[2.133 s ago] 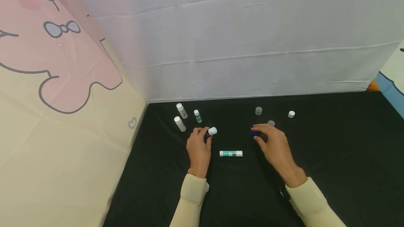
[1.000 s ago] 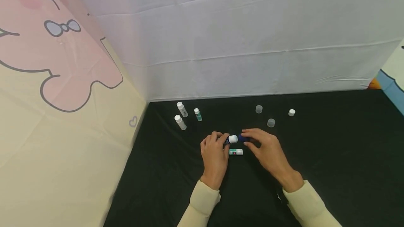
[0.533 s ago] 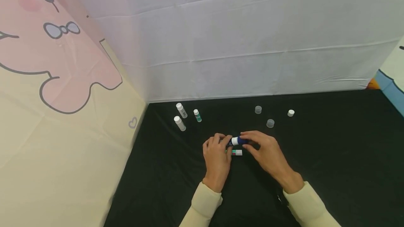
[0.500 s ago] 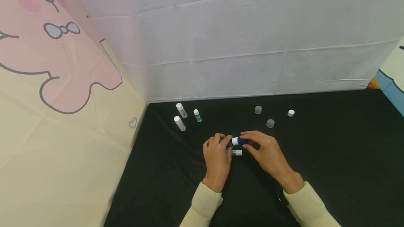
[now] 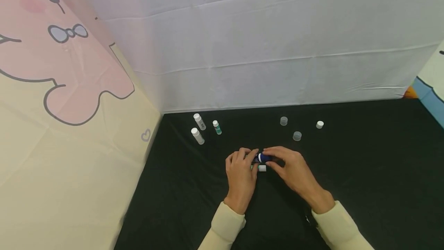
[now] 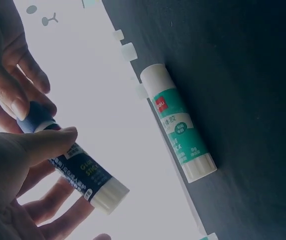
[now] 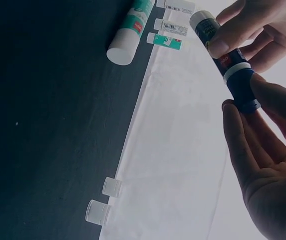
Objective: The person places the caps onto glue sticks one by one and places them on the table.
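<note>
1. The navy glue stick (image 6: 98, 179) is held above the desk (image 5: 364, 173), with the left hand (image 5: 239, 176) wrapped round its barrel, thumb across the label.

2. The right hand (image 5: 295, 173) pinches the blue cap (image 7: 242, 87) between thumb and fingers at the stick's other end.

3. The step in hand looks like seating that cap. A white collar (image 7: 236, 71) shows as a band between cap and label; whether the cap is fully home, I cannot tell.

4. Keep cap and barrel on one straight line; a tilted cap would likely bind on the rim.

5. Hold the barrel firm with the left hand and let the right do the pushing, evenly along the axis.

6. Keep the left thumb back on the label, away from the collar, so no skin gets caught at the joint.

7. Leave the white base (image 6: 110, 196) free: twisting it might drive the glue up against the cap.

8. Mind the green glue stick (image 6: 175, 122) lying on its side just beside the hands; a slip could set it rolling.
</note>
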`<state>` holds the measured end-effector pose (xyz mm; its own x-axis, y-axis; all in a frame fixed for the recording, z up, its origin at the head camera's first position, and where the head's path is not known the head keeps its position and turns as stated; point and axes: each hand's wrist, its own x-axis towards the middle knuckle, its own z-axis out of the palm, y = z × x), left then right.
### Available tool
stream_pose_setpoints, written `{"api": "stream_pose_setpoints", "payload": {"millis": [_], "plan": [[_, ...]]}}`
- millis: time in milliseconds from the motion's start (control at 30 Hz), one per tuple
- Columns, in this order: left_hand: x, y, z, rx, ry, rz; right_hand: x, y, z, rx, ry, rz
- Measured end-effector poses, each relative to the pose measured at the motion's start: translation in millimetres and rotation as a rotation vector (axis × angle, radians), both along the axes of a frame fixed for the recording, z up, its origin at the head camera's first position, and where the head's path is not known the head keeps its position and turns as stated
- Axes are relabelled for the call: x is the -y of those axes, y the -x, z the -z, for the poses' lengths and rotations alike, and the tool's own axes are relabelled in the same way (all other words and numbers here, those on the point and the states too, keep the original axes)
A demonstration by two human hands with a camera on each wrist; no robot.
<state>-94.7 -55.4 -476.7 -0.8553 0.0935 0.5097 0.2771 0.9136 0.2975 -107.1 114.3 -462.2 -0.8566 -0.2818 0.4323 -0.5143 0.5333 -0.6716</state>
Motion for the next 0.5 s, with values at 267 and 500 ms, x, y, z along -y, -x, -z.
{"api": "stream_pose_setpoints", "payload": {"millis": [267, 500], "plan": [[1.5, -0.3, 1.2, 0.04, 0.057, 0.035, -1.2, -0.8, 2.6, -0.002, -0.018, -0.014], [2.8, -2.8, -0.8, 0.053, 0.087, 0.106, -3.4, -1.8, 4.8, -0.01, -0.013, -0.019]]}}
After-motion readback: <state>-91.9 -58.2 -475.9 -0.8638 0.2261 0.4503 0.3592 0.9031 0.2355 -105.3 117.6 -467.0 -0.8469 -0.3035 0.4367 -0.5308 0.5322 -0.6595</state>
